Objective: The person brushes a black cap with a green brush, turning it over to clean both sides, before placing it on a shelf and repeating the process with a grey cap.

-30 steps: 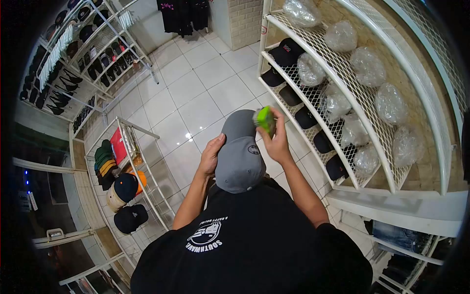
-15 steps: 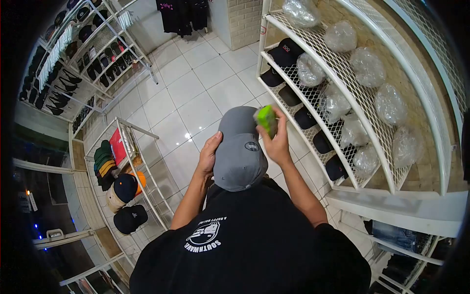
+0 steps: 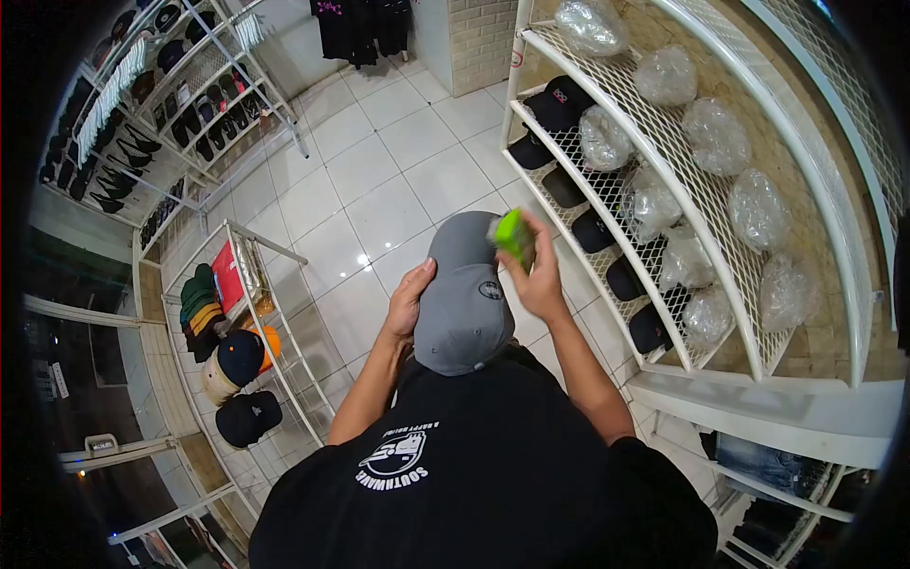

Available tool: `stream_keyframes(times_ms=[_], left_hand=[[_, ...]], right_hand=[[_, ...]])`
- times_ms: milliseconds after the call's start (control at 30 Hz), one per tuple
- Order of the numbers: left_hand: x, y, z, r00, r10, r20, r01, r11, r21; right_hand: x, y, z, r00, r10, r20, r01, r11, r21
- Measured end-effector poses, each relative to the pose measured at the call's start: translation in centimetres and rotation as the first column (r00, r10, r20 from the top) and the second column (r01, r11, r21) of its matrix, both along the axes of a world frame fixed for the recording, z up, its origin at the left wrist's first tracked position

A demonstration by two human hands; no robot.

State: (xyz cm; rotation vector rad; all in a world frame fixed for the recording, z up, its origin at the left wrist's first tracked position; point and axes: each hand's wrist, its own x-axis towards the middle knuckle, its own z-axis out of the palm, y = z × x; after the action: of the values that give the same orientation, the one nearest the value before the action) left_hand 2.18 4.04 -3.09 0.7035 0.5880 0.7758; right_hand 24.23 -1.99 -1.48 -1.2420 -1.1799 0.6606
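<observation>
1. Left hand (image 3: pixel 409 302) cups the left side of a grey cap (image 3: pixel 463 296), fingers curled onto the crown, thumb side hidden under the fabric.
2. Grey cap sits in front of the chest, above the black T-shirt (image 3: pixel 483 465), brim end pointing away toward the floor, small round sticker on the crown's right side.
3. Right hand (image 3: pixel 538 275) is wrapped around a green object (image 3: pixel 515 234), fingers closed on it, held against the cap's upper right edge. Touching the cap or just over it: cannot tell.
4. Green object is bright lime with a pale end near the top; what it is exactly cannot be told at this size.
5. Both forearms are raised, the cap between the two hands.
6. White wire shelf rack (image 3: pixel 720 275) stands at right, slanted tiers, just beside the right hand.
7. Upper tiers carry caps wrapped in clear plastic (image 3: pixel 716 133); lower tiers carry dark caps (image 3: pixel 559 102) in a row.
8. White tiled floor (image 3: pixel 379 190) lies below the cap, glossy, light spot near the middle.
9. Low white rack (image 3: pixel 265 313) at left holds stacked caps: green, tan, one orange cap (image 3: pixel 270 343), plus black caps (image 3: pixel 246 417) lower down.
10. Far left wall rack (image 3: pixel 171 85) has more dark caps, well apart from the hands.
11. Black garments (image 3: pixel 360 28) hang at top centre.
</observation>
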Motion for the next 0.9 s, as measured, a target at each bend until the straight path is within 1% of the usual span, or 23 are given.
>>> stream_keyframes(times_ms=[33,67,100,133,167,200,233,267,300,367,400,433,500,533,567,600,633,700,733,767,833,867,900], left_hand=[[0.0,-0.3,-0.1,0.999,-0.041,-0.001,0.041,0.999,-0.007],[0.1,-0.5,0.0,0.999,-0.04,-0.001,0.04,0.999,-0.01],[0.4,-0.5,0.8,1.0,-0.007,-0.014,0.007,1.0,0.014],[0.7,-0.2,1.4,0.999,0.026,-0.025,-0.025,0.999,0.042],[0.5,-0.1,1.5,0.999,0.022,-0.03,-0.021,0.999,0.038],[0.3,0.3,1.6,0.999,0.036,-0.007,-0.036,0.999,0.016],[0.2,0.7,1.7,0.998,0.052,0.019,-0.052,0.999,-0.005],[0.0,0.8,1.7,1.0,0.001,0.007,-0.001,1.0,0.031],[0.2,1.1,1.0,1.0,0.001,0.011,-0.001,0.999,0.036],[0.3,0.6,-1.4,0.986,-0.084,-0.147,0.112,0.975,0.193],[0.7,0.4,-1.1,0.989,-0.098,-0.107,0.116,0.977,0.181],[1.0,0.3,-0.1,0.989,-0.1,-0.108,0.118,0.976,0.183],[1.4,0.4,2.1,0.999,-0.043,-0.027,0.044,0.999,0.032],[1.2,0.8,1.9,0.999,-0.042,-0.027,0.043,0.998,0.036],[1.0,1.5,1.4,1.0,-0.016,0.008,0.016,1.0,0.004],[0.9,1.8,1.3,0.999,0.012,0.043,-0.011,0.999,-0.03],[1.1,1.6,1.1,0.999,0.017,0.046,-0.015,0.999,-0.029],[1.7,0.4,0.6,0.998,-0.025,-0.057,0.027,0.999,0.037],[2.2,0.2,0.5,1.0,0.003,-0.017,-0.003,1.0,-0.02],[2.2,0.2,0.7,1.0,0.001,-0.02,-0.001,1.0,-0.022],[2.3,1.0,1.8,0.996,0.029,0.088,-0.024,0.998,-0.063],[2.0,1.5,1.8,0.996,0.032,0.089,-0.027,0.998,-0.058],[1.6,2.1,1.6,0.991,0.01,0.135,0.0,0.997,-0.08]], right_hand=[[0.4,0.7,-0.3,0.983,-0.05,-0.178,0.044,0.998,-0.039],[0.5,1.2,-0.6,0.983,-0.101,-0.152,0.105,0.994,0.02],[0.3,1.0,-0.4,0.983,-0.099,-0.155,0.104,0.994,0.022],[0.0,0.6,0.1,0.992,-0.058,-0.111,0.062,0.998,0.028],[-0.4,-0.3,0.2,0.997,-0.022,-0.071,0.024,0.999,0.023],[-0.5,-0.9,0.0,0.995,0.075,0.061,-0.076,0.997,0.016],[-0.8,-1.4,0.0,0.991,0.134,0.003,-0.133,0.991,-0.029],[-0.6,-1.4,0.0,0.996,0.089,0.023,-0.088,0.996,-0.01],[-0.3,-1.2,0.0,0.998,0.043,0.044,-0.043,0.999,0.014],[0.8,0.6,-0.4,0.985,-0.112,-0.129,0.121,0.991,0.064],[1.2,1.3,-0.5,0.976,-0.136,-0.17,0.145,0.989,0.041],[1.3,1.1,-0.5,0.976,-0.138,-0.17,0.147,0.988,0.042],[0.8,0.7,-0.5,0.982,-0.031,-0.186,0.03,1.0,-0.007],[0.0,-0.1,-0.9,0.997,0.01,-0.08,-0.008,1.0,0.024],[-0.6,-0.7,-1.3,0.998,0.05,0.03,-0.051,0.997,0.051],[-0.6,-0.9,-1.0,0.999,0.05,0.002,-0.05,0.998,0.047],[-0.5,-1.0,-0.7,0.998,0.049,-0.028,-0.048,0.998,0.038],[1.1,1.0,-0.6,0.986,-0.08,-0.148,0.087,0.995,0.043],[1.6,1.8,-0.2,0.973,-0.107,-0.206,0.115,0.993,0.026],[1.6,1.6,-0.4,0.972,-0.11,-0.209,0.117,0.993,0.024],[1.6,1.9,-0.6,0.983,-0.001,-0.186,0.003,1.0,0.007],[0.7,1.2,-0.8,0.999,0.023,-0.034,-0.022,0.999,0.042],[0.0,0.5,-1.0,0.998,0.048,-0.038,-0.047,0.998,0.037]])
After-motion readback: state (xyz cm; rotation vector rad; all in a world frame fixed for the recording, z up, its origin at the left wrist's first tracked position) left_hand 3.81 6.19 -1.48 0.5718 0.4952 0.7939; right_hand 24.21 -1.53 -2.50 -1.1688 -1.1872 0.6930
